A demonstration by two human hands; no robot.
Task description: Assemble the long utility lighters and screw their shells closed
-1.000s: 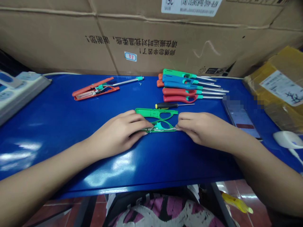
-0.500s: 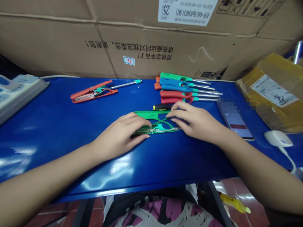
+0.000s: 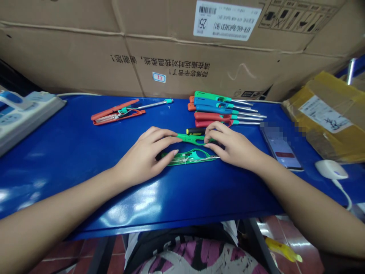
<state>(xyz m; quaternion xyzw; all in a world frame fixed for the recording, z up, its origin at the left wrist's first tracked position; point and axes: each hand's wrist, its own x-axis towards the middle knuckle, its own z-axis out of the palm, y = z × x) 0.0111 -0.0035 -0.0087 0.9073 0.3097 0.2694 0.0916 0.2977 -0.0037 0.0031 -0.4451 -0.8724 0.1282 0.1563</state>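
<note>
Left hand (image 3: 146,154) shifted onto green cover (image 3: 190,138), thumb spread; right hand (image 3: 232,146) pinches cover's other end.

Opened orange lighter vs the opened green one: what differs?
The orange lighter lies untouched; the left hand and right hand are at the green lighter.
The orange lighter's shell halves form a narrow V; the green lighter's are apart.
The orange lighter's rod shows to its teal tip; the green lighter's runs under the right hand.
Shared: both open, inner parts exposed.
</note>
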